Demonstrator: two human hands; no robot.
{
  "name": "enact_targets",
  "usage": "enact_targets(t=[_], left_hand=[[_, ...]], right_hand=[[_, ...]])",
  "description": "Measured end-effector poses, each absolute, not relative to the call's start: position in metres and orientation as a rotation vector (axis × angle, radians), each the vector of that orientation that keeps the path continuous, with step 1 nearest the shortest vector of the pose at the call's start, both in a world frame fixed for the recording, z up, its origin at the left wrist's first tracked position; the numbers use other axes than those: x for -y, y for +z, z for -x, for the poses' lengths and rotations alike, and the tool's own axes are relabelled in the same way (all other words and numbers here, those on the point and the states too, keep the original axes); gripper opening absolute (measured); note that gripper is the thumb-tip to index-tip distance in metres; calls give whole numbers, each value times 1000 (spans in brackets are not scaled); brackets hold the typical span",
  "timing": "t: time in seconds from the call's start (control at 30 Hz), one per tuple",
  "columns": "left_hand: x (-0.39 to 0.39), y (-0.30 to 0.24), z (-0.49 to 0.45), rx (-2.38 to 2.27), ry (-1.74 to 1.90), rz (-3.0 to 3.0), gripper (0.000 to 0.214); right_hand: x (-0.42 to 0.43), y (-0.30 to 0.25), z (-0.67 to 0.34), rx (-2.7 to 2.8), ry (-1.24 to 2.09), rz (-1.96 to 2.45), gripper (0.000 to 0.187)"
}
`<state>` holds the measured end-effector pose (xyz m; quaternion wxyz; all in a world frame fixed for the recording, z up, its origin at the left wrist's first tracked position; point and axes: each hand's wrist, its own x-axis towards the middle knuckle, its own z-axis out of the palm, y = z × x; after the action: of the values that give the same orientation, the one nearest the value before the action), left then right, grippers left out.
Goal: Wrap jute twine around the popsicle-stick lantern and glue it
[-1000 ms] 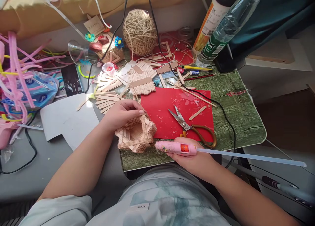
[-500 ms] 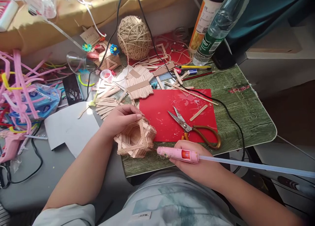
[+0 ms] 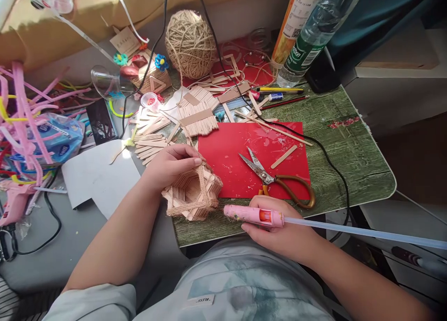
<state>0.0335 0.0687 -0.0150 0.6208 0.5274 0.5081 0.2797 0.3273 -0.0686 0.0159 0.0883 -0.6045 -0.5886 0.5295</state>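
My left hand grips the far rim of a hexagonal basket of wooden craft sticks wound with twine, tilted at the near edge of the green mat. My right hand is closed around a pink hot glue gun, whose nozzle points left, just short of the basket's right side. A long clear glue stick trails out of the gun to the right.
Scissors and a loose craft stick lie on a red sheet. Behind are piles of craft sticks, a twine ball, two bottles, a black cable, pink pipe cleaners and white paper.
The view has shifted slightly. My hands, the basket and the glue gun keep almost the same pose, the nozzle staying close to the basket's right side.
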Motion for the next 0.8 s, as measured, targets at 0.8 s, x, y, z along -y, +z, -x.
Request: enact_targets(t=[0.8], left_hand=[[-68, -13, -33, -1183, 638, -1197, 28]], right_hand=[[65, 16, -320, 1685, 1554, 1882, 43]])
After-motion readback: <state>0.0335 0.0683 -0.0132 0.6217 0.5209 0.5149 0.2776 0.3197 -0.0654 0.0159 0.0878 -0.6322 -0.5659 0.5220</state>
